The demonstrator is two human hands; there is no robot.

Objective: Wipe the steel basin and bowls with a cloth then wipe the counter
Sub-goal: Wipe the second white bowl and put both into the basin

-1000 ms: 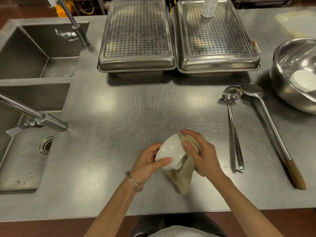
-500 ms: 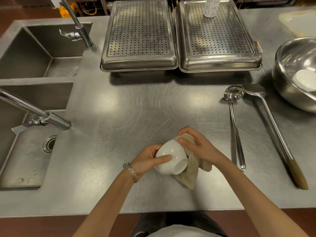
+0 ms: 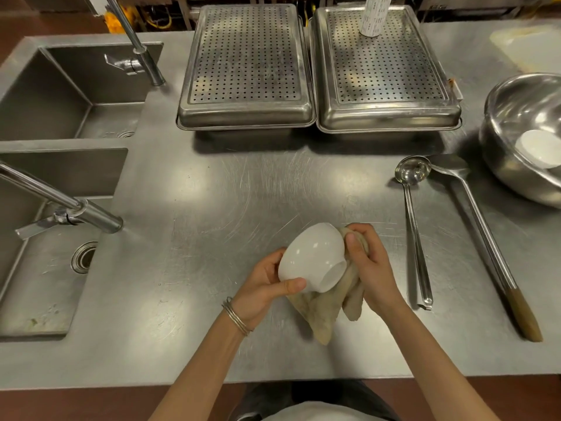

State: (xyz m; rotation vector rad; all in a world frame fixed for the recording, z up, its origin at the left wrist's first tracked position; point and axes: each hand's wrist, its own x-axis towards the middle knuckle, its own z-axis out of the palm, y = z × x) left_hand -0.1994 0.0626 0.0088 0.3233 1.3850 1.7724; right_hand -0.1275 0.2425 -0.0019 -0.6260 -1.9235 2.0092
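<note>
Steel counter (image 3: pixel 212 192), scratched and glinting, above a reddish-brown floor (image 3: pixel 91 405).

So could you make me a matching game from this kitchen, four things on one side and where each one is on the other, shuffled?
Things:
1. white bowl
2. cloth
3. ladle
4. steel basin

Places:
a. lying beside the spatula
b. held in the left hand
c. far right, white dish inside
d. gripped by the right hand

Pairs: 1-b, 2-d, 3-a, 4-c
</note>
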